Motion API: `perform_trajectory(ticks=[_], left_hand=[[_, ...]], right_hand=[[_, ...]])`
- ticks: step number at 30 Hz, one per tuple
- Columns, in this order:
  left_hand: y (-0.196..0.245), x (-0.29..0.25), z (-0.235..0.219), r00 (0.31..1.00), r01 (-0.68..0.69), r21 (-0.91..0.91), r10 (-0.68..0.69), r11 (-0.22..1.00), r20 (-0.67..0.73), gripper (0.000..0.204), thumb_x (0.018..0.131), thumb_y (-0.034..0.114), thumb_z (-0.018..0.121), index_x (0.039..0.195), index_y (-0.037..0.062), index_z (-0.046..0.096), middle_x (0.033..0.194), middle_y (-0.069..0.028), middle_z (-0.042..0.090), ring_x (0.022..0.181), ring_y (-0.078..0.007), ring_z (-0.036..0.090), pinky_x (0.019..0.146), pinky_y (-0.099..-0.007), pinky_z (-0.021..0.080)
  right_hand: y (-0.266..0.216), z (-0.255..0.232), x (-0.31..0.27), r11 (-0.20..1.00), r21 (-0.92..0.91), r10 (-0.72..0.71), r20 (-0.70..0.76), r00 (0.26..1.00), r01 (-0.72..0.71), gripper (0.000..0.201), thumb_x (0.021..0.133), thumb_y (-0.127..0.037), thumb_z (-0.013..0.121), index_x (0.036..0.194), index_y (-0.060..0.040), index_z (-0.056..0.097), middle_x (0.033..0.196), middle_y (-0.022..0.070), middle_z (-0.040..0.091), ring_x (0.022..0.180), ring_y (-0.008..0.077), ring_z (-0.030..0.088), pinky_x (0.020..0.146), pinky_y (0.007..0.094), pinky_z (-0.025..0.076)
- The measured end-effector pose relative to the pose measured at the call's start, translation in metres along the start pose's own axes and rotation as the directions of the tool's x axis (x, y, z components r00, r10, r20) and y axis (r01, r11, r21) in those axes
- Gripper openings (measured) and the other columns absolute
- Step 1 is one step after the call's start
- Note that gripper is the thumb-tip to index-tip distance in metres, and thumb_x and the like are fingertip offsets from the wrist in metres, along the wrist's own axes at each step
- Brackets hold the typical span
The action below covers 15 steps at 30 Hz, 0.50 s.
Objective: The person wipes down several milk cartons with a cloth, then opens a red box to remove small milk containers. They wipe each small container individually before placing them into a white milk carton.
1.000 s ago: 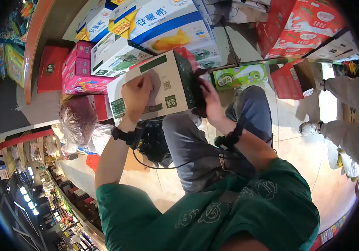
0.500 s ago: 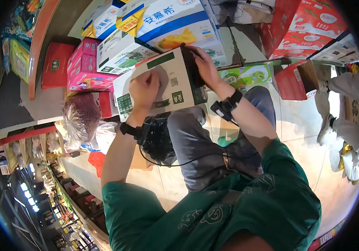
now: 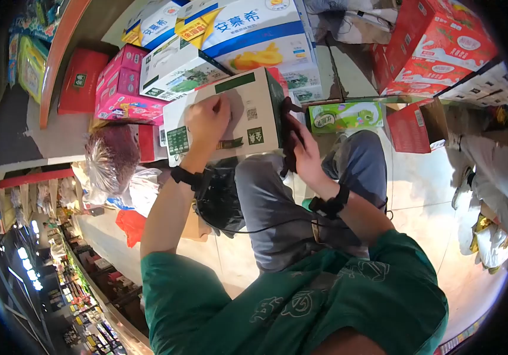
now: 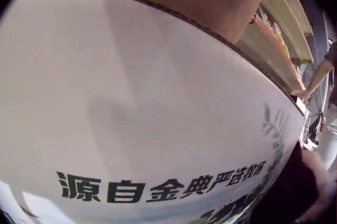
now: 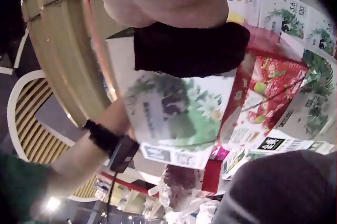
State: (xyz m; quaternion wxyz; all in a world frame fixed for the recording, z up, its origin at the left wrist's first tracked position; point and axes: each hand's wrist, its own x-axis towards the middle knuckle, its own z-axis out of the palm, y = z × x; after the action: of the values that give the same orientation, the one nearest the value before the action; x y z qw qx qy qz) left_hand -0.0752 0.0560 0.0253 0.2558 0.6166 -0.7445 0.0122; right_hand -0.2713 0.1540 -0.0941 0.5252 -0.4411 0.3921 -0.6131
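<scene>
A white milk box (image 3: 254, 94) with green panels stands tilted by my knees, its large printed side filling the left wrist view. My left hand (image 3: 208, 123) lies on its upper face, fingers curled in and gripping it there. My right hand (image 3: 304, 151) holds a dark cloth (image 5: 187, 50) against the green-printed end of the box. That cloth covers part of the printed picture in the right wrist view. In the left wrist view the box edge hides the left fingers.
Stacked milk boxes (image 3: 254, 44) stand just behind, with pink boxes (image 3: 121, 89) to their left. A green carton (image 3: 345, 116) and an opened red box (image 3: 410, 127) are at the right. A black plastic bag (image 3: 221, 198) lies beside my knee. Another person (image 4: 326, 71) stands nearby.
My right hand with the cloth rose to the box's upper edge, then came back down along its end. The left hand keeps its place on the box.
</scene>
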Motion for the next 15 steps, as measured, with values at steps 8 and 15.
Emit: perform_trajectory(ticks=[8, 15], left_hand=[[0.009, -0.003, -0.006, 0.988, 0.143, 0.015, -0.143, 0.99, 0.061, 0.034, 0.088, 0.036, 0.06, 0.078, 0.0051, 0.069, 0.071, -0.0185, 0.064, 0.07, -0.0398, 0.064, 0.061, -0.0454, 0.051], [0.002, -0.009, -0.004, 0.994, 0.1, 0.087, -0.103, 0.991, 0.038, 0.025, 0.082, 0.032, 0.063, 0.075, 0.0101, 0.072, 0.069, -0.0162, 0.066, 0.064, -0.0378, 0.064, 0.059, -0.0461, 0.052]], right_hand=[[-0.106, 0.012, 0.054, 0.755, -0.39, -0.318, 0.485, 0.814, 0.528, 0.037, 0.089, -0.001, 0.057, 0.126, 0.0038, 0.054, 0.128, 0.0231, 0.054, 0.123, 0.0403, 0.05, 0.102, 0.042, 0.044], [-0.094, 0.026, 0.125, 0.444, -0.627, -0.276, 0.584, 0.763, 0.64, 0.033, 0.09, -0.004, 0.054, 0.121, 0.0056, 0.056, 0.127, 0.0226, 0.057, 0.117, 0.039, 0.054, 0.1, 0.0433, 0.046]])
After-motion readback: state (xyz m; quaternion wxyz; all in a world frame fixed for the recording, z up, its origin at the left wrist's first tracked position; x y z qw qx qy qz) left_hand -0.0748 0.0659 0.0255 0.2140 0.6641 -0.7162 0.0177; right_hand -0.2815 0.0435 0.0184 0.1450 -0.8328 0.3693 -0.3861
